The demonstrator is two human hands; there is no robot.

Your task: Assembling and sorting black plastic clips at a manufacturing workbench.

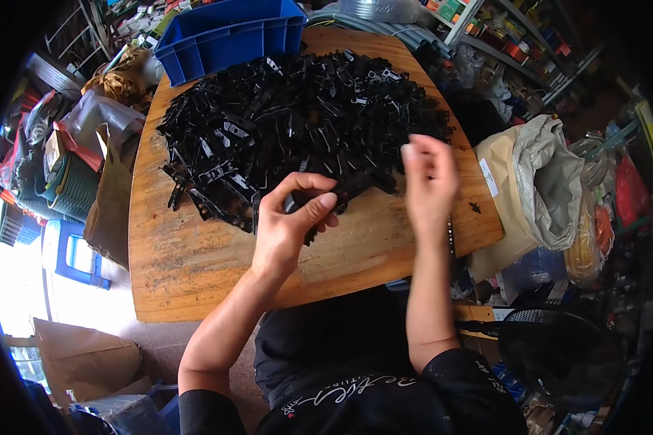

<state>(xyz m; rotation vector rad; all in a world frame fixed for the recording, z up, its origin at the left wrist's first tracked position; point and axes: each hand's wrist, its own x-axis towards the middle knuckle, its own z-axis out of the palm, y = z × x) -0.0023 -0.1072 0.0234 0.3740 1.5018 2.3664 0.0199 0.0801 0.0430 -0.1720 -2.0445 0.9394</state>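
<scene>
A broad heap of black plastic clips or similar small moulded parts (290,109) covers much of the wooden table (196,268). At the near edge of the heap my left hand (297,214) is closed, thumb against fingers, around a small black plastic part (290,204). My right hand (432,181) is raised over the table right of the heap. Its fingers are curled in with the thumb close to them, slightly smeared by motion, and anything between them is hidden.
A blue plastic bin (232,42) stands at the table's far left edge. One loose black piece (475,207) lies near the right edge. A big paper-and-foil sack (537,188) stands right of the table, a blue stool (76,254) to the left, and a black fan (559,341) at lower right.
</scene>
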